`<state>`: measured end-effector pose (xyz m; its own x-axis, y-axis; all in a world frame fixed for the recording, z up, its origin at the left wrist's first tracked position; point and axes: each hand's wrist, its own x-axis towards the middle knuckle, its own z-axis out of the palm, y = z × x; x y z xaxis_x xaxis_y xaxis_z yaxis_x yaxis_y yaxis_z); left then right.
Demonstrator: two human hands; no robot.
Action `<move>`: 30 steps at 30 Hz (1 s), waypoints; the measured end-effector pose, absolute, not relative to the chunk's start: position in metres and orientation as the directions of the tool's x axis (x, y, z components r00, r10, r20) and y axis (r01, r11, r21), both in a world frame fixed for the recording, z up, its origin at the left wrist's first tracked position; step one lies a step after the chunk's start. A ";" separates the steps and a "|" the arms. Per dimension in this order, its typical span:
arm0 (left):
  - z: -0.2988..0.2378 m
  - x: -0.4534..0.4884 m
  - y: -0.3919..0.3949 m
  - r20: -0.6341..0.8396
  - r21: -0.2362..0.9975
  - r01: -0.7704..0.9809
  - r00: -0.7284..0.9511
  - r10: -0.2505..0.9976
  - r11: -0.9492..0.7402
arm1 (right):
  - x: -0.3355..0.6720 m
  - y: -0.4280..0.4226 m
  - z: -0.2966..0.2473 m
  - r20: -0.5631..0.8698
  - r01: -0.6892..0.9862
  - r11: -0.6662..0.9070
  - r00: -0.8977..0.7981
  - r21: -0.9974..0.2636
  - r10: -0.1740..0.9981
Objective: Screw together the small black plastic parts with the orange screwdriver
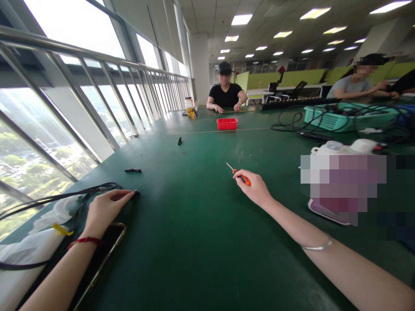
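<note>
Pinch at left, grip at right, over the dark green tabletop (184, 242).
Your left hand (105, 209) bends inward, pinching a small black piece (136, 192); your right hand (257, 188) grips an orange-and-black screwdriver (245, 179), tip angled forward-left.

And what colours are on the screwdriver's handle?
The handle is orange with black. It shows best in the head view, in the right hand.

1 black piece (137, 192) (partly behind left fingers (126, 198))

Teal basket (326, 121), metal railing (94, 56).
</note>
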<state>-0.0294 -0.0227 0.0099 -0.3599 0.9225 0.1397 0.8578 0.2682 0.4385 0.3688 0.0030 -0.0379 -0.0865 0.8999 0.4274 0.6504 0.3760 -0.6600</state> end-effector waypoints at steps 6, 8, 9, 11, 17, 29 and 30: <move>0.010 -0.031 -0.023 0.132 0.427 0.862 -0.360 0.924 0.275 | 0.369 0.002 -0.038 0.427 0.658 0.378 -0.095 -0.651 0.899; 0.010 -0.032 -0.023 0.136 0.427 0.864 -0.353 0.925 0.267 | 0.369 0.002 -0.038 0.426 0.655 0.380 -0.097 -0.653 0.899; 0.010 -0.032 -0.023 0.138 0.428 0.865 -0.351 0.926 0.263 | 0.369 0.003 -0.039 0.425 0.653 0.380 -0.097 -0.655 0.900; 0.010 -0.032 -0.024 0.137 0.431 0.863 -0.350 0.927 0.263 | 0.369 0.003 -0.039 0.421 0.653 0.378 -0.098 -0.657 0.902; 0.010 -0.032 -0.023 0.111 0.431 0.861 -0.347 0.931 0.269 | 0.369 0.004 -0.039 0.407 0.658 0.366 -0.098 -0.658 0.908; 0.010 -0.032 -0.022 0.051 0.412 0.854 -0.368 0.928 0.317 | 0.368 0.002 -0.037 0.403 0.672 0.360 -0.099 -0.647 0.910; 0.011 -0.031 -0.023 0.053 0.407 0.859 -0.361 0.931 0.310 | 0.368 0.002 -0.037 0.406 0.673 0.360 -0.097 -0.646 0.909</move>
<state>-0.0307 -0.0230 0.0106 -0.3614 0.9309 0.0535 0.8590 0.3101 0.4073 0.3679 0.0017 -0.0374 -0.0970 0.9088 0.4057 0.6731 0.3602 -0.6458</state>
